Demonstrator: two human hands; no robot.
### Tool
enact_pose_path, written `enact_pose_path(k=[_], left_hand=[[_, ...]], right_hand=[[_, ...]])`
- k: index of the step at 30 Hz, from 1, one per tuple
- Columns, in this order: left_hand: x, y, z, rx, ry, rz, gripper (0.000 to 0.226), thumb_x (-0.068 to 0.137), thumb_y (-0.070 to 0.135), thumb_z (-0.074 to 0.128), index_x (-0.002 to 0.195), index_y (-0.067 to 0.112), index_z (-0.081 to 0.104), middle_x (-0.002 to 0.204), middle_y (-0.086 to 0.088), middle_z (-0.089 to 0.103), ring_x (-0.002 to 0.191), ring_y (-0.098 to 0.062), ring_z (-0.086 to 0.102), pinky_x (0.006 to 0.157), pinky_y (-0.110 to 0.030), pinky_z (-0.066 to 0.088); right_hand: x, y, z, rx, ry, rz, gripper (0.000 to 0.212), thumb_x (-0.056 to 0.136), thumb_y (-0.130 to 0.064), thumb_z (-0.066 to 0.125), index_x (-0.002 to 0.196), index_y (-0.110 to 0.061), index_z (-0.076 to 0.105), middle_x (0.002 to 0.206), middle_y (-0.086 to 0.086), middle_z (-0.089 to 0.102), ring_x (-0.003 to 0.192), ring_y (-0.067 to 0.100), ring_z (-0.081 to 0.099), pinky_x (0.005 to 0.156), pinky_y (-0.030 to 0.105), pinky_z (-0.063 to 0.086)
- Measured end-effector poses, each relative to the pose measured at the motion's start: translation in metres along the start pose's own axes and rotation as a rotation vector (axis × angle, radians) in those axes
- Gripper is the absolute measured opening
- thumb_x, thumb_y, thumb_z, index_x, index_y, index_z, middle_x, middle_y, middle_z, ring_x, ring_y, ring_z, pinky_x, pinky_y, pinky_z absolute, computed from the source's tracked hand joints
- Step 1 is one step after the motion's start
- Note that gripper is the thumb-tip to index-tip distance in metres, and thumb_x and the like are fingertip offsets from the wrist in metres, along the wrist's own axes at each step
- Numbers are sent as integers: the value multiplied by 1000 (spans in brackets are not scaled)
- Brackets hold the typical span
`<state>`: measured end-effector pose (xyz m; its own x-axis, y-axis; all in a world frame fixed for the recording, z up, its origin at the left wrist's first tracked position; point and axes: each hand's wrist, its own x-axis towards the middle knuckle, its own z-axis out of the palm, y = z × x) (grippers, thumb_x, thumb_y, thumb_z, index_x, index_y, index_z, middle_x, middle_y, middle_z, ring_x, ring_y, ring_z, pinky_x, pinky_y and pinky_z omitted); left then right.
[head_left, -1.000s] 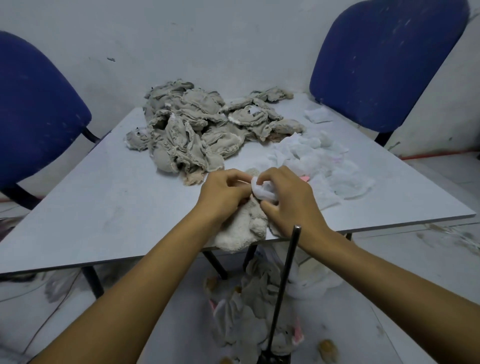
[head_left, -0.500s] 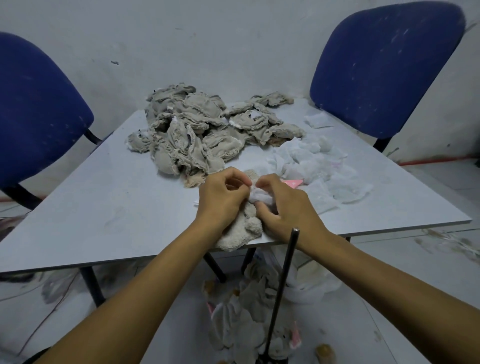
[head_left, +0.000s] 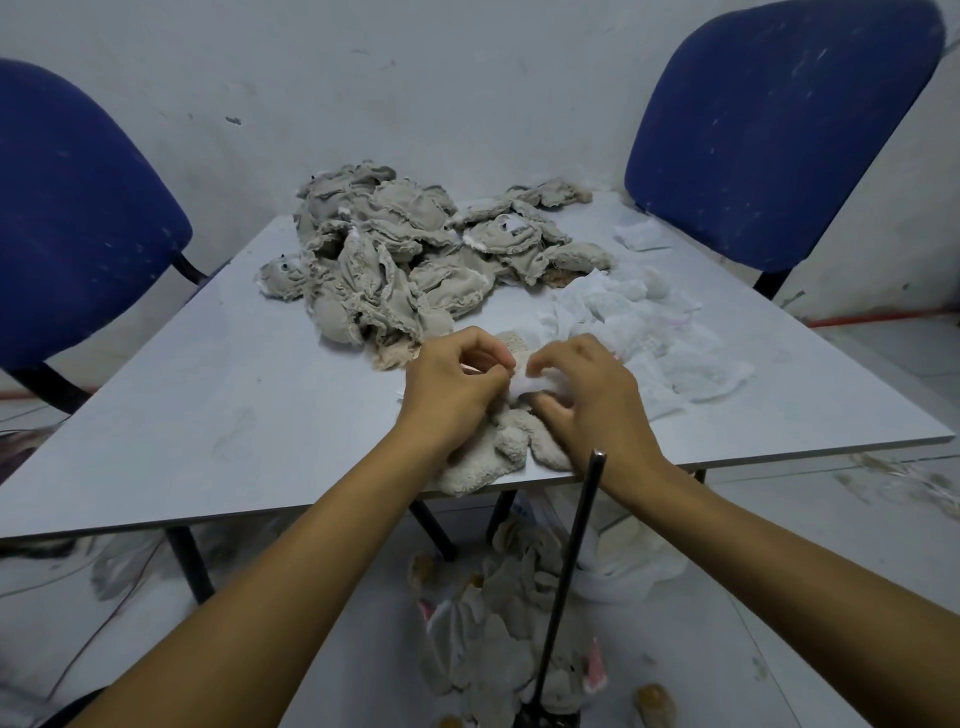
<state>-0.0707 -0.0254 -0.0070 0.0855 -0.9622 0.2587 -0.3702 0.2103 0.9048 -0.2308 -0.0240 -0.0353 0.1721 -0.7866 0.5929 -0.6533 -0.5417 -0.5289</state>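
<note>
A beige plush toy skin (head_left: 498, 452) lies at the near edge of the grey table (head_left: 234, 415), partly hanging over it. My left hand (head_left: 452, 387) grips the top of the skin with curled fingers. My right hand (head_left: 592, 395) pinches a small white fabric piece (head_left: 530, 383) against the skin, right beside the left hand. The spot where the fingers meet is mostly hidden by the knuckles.
A heap of beige plush skins (head_left: 400, 265) covers the table's far middle. White fabric pieces (head_left: 649, 332) lie to the right. Blue chairs stand at the left (head_left: 72, 218) and right (head_left: 769, 124). A black rod (head_left: 571, 566) rises below the table over more skins on the floor (head_left: 498, 623).
Both hands have stayed on the plush skin and the white piece, with the fingers shifting slightly; the white piece is now more covered by my right hand.
</note>
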Motion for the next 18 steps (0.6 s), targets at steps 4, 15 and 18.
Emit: enact_pose_path(k=[4, 15, 18], left_hand=[[2, 1, -3, 18, 33, 4, 28, 77, 2, 70, 66, 27, 68, 67, 2, 67, 65, -15, 62, 61, -32, 49], [2, 4, -8, 123, 3, 63, 24, 77, 3, 71, 68, 25, 69, 67, 3, 68, 64, -14, 65, 63, -31, 54], [1, 10, -11, 174, 9, 118, 26, 77, 3, 70, 68, 26, 69, 66, 7, 69, 63, -6, 65, 61, -24, 53]], right_hand=[[-3, -3, 7, -83, -99, -76, 16, 92, -28, 64, 101, -20, 75, 113, 1, 51, 92, 12, 54, 69, 31, 50], [-1, -5, 3, -64, -126, -144, 20, 94, -28, 57, 104, -21, 73, 98, -3, 71, 89, 20, 58, 73, 33, 44], [1, -5, 4, -112, -219, -128, 22, 97, -27, 45, 103, -20, 65, 85, -3, 63, 84, 19, 53, 67, 32, 33]])
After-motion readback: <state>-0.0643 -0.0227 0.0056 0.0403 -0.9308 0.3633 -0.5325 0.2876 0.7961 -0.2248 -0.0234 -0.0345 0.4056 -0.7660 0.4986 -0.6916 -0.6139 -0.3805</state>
